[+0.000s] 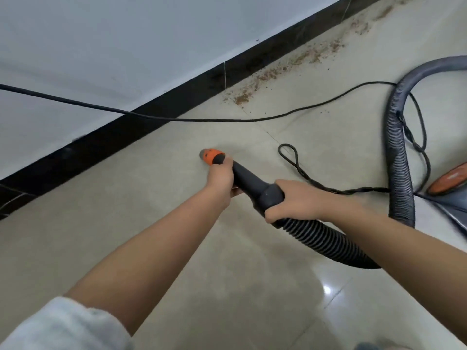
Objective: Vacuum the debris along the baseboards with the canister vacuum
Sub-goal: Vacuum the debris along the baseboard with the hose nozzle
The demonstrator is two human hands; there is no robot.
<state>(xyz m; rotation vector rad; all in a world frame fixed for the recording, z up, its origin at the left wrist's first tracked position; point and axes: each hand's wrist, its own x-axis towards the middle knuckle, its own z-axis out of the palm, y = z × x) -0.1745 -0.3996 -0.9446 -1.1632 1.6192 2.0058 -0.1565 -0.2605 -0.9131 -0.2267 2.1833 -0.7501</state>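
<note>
Both hands hold the black vacuum hose handle (249,181) over the beige tile floor. My left hand (222,179) grips it just behind the orange nozzle tip (211,155), which points toward the black baseboard (156,107). My right hand (294,202) grips the rear of the handle where the ribbed hose (326,239) begins. Brown crumbly debris (298,60) lies in a strip along the baseboard, up and to the right of the nozzle. The nozzle is well short of it. The canister vacuum (449,183), orange and grey, shows only partly at the right edge.
A thin black power cord (202,120) stretches from the left edge across the wall and floor, then loops (290,152) near the hose. The grey ribbed hose arcs upward (396,147) at the right. A white wall (101,46) rises above the baseboard.
</note>
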